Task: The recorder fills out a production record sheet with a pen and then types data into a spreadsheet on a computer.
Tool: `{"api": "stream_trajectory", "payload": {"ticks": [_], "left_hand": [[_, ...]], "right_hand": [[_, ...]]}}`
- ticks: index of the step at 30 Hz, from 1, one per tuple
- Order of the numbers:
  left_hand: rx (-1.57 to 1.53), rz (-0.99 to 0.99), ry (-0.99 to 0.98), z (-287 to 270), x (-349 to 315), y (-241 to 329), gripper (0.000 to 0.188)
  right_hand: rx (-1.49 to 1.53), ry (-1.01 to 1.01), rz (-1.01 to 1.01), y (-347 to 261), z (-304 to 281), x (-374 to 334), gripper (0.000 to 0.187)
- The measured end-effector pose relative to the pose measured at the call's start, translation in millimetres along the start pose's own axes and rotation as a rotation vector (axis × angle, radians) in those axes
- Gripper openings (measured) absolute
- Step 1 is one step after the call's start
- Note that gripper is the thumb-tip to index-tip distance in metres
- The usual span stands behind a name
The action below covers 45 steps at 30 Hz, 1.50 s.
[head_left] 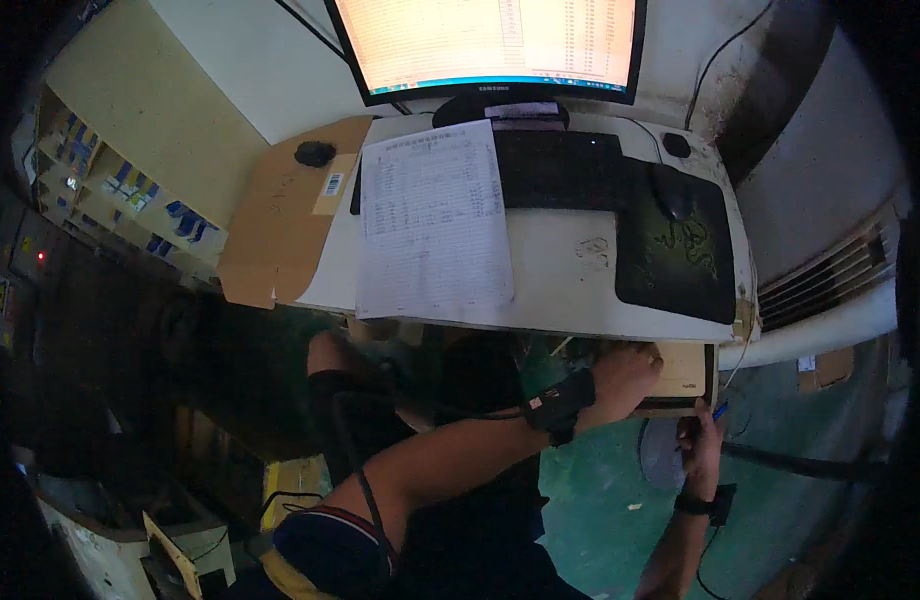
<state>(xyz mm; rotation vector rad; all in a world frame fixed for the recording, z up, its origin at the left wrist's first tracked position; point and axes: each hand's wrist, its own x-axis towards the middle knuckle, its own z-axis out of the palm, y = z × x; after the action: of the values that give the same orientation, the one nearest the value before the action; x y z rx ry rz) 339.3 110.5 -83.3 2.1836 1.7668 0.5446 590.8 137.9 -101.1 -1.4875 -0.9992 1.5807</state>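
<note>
So the desk was a white top pushed into a corner, and most of what was on it sat well away from the hands. A big printed sheet full of table rows lay flat in the middle, its top edge covering the left end of a black keyboard. Right of that was a dark mouse pad with a black mouse near its top, and a small round black thing just behind it. A monitor with a lit spreadsheet stood at the back. On the left a flattened brown cardboard piece hung off the desk edge with a black disc sitting on it.

The hands were down below the desk front. The left hand (black strap on the wrist) reached into an open drawer under the right end of the top, fingers curled inside it; I couldn't tell if they gripped anything, the desk lip blocked that. The right hand hung lower, just beside the drawer's front corner, fingers closed narrowly around a blue pen.

The floor was greenish, a pale pipe ran along the right, and shelves with blue and white boxes stood far left.
</note>
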Motion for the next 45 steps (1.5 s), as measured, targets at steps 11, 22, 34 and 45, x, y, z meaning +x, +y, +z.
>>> {"api": "stream_trajectory", "payload": {"ticks": [11,22,34,45], "left_hand": [[0.123,0.255,0.236,-70,-23,34,0.031],[-0.442,0.107,0.061,-283,-79,0,0.019],[-0.55,-0.206,1.043,-377,-148,-84,0.022],[-0.214,-0.094,0.6,-191,-218,-130,0.024]], "right_hand": [[0.194,0.025,0.055,36,-22,13,0.03],[0.28,0.025,-0.071,94,18,20,0.036],[0.547,0.214,-0.072,27,105,71,0.054],[-0.116,-0.34,0.01,38,207,-69,0.056]]}}
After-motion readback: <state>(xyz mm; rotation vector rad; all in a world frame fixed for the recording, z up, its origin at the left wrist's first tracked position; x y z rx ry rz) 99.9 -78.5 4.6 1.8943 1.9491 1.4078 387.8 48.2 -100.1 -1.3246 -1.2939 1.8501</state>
